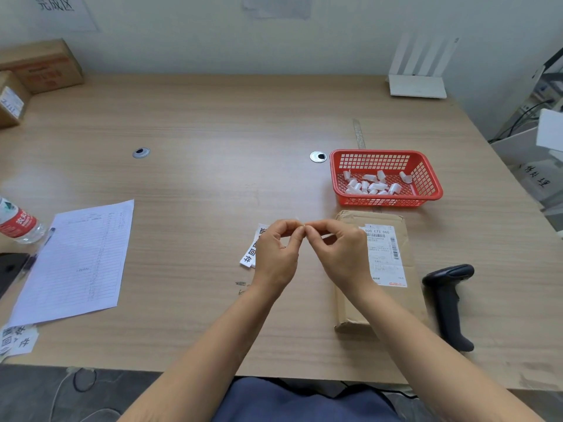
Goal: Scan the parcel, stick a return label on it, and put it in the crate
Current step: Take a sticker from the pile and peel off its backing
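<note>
While both hands pinch together, parcel (374,269) lies on wooden table (213,123).

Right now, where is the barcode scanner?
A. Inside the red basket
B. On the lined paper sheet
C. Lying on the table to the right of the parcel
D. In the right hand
C. The black scanner lies on the table, just right of the brown parcel; neither hand touches it, as the left hand and right hand pinch something small together.

Brown parcel (377,269) lies flat, label up, beside black scanner (449,303).
</note>
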`<state>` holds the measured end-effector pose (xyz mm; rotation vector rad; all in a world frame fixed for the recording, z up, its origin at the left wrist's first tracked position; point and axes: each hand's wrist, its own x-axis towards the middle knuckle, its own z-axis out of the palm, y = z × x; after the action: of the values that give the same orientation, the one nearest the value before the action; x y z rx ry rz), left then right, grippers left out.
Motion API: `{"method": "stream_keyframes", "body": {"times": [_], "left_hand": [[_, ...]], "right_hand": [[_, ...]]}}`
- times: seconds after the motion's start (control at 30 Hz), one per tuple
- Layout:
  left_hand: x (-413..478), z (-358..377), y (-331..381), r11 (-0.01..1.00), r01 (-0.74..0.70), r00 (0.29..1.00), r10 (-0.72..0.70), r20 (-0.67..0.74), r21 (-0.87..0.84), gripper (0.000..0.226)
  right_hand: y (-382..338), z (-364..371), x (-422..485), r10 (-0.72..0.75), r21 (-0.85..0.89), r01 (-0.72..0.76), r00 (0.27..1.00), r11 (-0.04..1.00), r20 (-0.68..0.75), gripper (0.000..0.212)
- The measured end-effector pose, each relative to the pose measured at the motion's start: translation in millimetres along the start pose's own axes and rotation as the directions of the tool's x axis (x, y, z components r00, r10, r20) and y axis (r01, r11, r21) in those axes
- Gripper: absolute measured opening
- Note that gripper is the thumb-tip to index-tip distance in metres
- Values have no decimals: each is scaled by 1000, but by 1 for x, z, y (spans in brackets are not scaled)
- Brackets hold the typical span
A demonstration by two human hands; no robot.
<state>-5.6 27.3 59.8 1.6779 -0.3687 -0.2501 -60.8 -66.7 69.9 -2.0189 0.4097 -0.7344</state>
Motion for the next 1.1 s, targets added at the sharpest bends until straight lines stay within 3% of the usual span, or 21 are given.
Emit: {"method": "stream_keyframes", "body": {"times": [0.23, 0.53, 1.1], "left_hand": [[-3, -2, 11, 997, 20, 999, -16, 46, -79, 25], [-10, -4, 17, 983, 103, 994, -96, 59, -149, 9], [-15, -8, 26, 980, 134, 989, -122, 85, -149, 20]], "right_hand": [[0, -5, -2, -38, 47, 37, 999, 998, 6, 11], [0, -9, -4, -138, 10, 137, 990, 990, 16, 14], [-7, -14, -8, -294, -151, 293, 956, 944, 21, 11]]}}
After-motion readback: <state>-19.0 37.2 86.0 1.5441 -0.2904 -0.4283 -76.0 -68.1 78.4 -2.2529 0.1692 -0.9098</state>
